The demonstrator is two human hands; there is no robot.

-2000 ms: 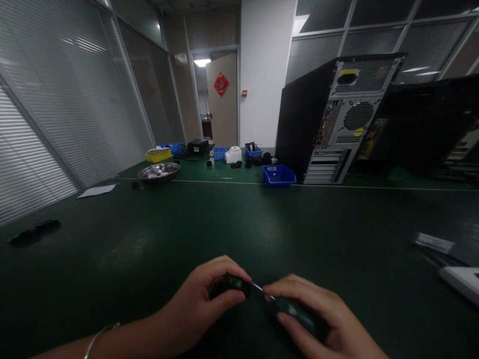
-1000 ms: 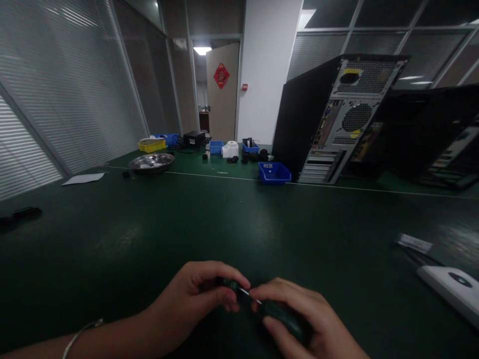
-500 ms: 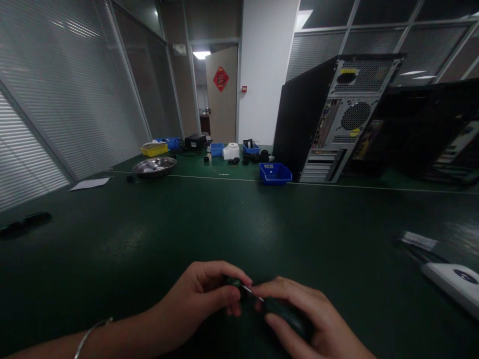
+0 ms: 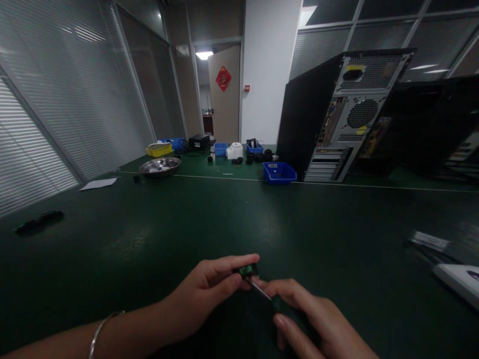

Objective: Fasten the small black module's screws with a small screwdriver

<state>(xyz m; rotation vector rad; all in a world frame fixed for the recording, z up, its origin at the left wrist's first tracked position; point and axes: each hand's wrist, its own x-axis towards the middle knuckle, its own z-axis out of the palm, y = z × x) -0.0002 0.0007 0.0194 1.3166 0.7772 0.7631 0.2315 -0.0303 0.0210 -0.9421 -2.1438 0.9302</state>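
Observation:
Between the thumb and fingers of my left hand [image 4: 215,284] is a small dark part with a green circuit board [image 4: 247,270] showing on its face. My right hand [image 4: 310,309] grips a screwdriver [image 4: 262,290] by its dark handle, most of which the fingers hide. The thin metal shaft points up and left, its end at the lower edge of the small part. Whether the tip touches a screw I cannot tell. Both hands are low in the view, close together above the dark green tabletop [image 4: 194,219].
At the back right stands a black computer tower [image 4: 329,119], with a blue bin [image 4: 279,173] beside it. A metal bowl [image 4: 159,167], a yellow basket [image 4: 159,149] and a paper sheet [image 4: 98,184] are back left. A dark slim object [image 4: 39,222] lies far left, a white device [image 4: 458,284] far right.
My left hand has turned the small part, so more of its green face shows. The screwdriver's shaft is more exposed and its tip sits lower on the part. The view has shifted slightly.

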